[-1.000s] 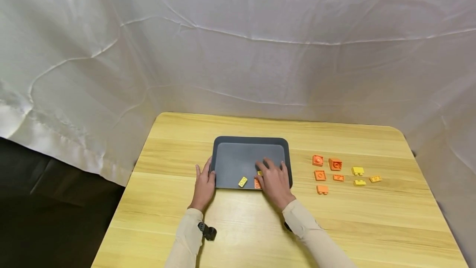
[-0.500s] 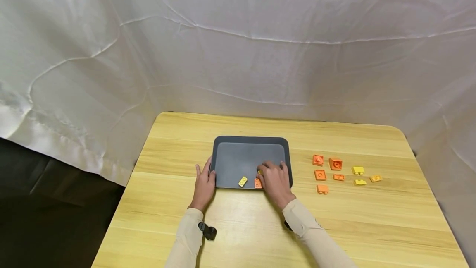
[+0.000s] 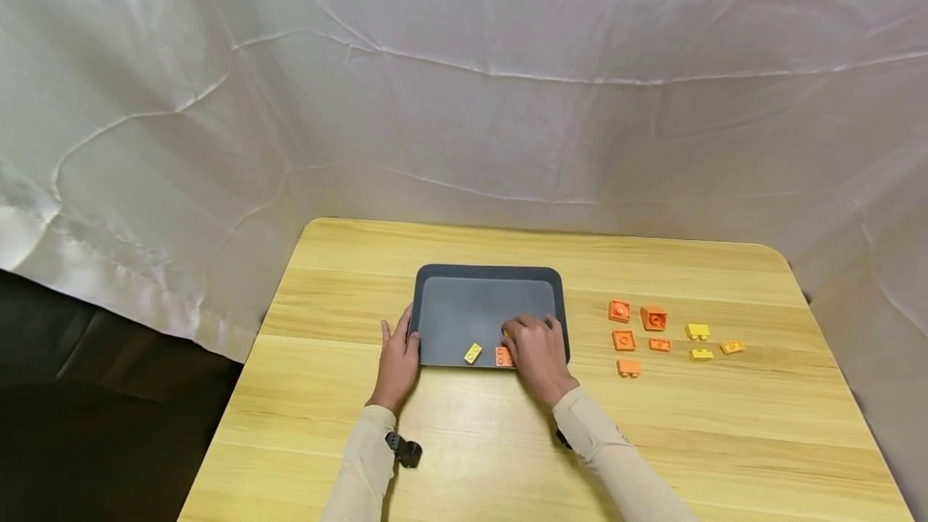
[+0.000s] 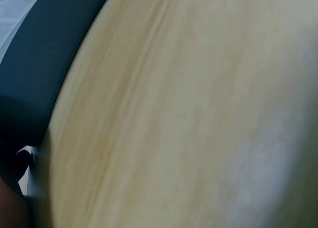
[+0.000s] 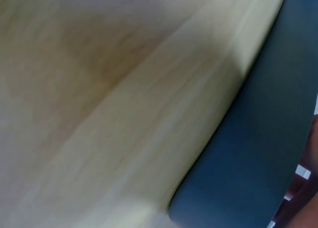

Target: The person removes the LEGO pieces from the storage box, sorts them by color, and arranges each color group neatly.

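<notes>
A dark grey rectangular tray (image 3: 487, 271) sits on the table in the head view. My left hand (image 3: 397, 361) rests against its left side, fingers fairly straight and the thumb by the rim. Over the tray's right half, my right hand (image 3: 538, 351) has curled fingers pinching a small yellow toy brick, which they almost wholly hide. Just below those fingertips an orange brick (image 3: 503, 356) lies near the tray's front edge, partly covered. A yellow two-stud brick (image 3: 473, 354) lies to its left, turned at an angle. Both wrist views show mostly table and the tray's outer wall.
Right of the tray, several orange bricks lie on the wooden table (image 3: 689, 441), among them an orange brick (image 3: 628, 368). Farther right are a few yellow bricks, including a yellow brick (image 3: 698, 332). A pale curtain (image 3: 464, 143) hangs behind the table.
My right hand's fingers have drawn together on the yellow brick, and more of the orange brick shows beside them. My left hand and the tray stay in place.
</notes>
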The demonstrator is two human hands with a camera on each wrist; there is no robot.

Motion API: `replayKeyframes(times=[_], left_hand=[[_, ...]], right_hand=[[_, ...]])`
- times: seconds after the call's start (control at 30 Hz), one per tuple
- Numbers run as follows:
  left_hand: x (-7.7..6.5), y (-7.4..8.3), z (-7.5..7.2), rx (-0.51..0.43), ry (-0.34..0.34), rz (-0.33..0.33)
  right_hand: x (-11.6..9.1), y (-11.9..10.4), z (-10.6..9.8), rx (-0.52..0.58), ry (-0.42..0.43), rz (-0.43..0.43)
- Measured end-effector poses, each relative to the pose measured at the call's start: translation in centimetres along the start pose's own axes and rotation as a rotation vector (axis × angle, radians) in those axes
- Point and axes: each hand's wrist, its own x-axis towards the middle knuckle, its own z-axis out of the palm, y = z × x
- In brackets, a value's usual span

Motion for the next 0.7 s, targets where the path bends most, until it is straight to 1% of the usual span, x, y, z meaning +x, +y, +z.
replayKeyframes(times=[0.2, 0.4, 0.53, 0.7], left_hand=[[-0.1, 0.1, 0.0, -0.01, -0.011, -0.024], [-0.1, 0.2, 0.0, -0.017, -0.009, -0.03], [-0.2, 0.2, 0.0, -0.019, -0.007, -0.026], [-0.2, 0.1, -0.1, -0.015, -0.013, -0.024]], right_hand=[[-0.1, 0.1, -0.1, -0.003, 0.008, -0.002], [-0.1, 0.3, -0.4, 0.002, 0.03, -0.021], [0.0, 0.4, -0.9, 0.008, 0.061, -0.045], [0.1, 0.4, -2.0, 0.051, 0.097, -0.058]])
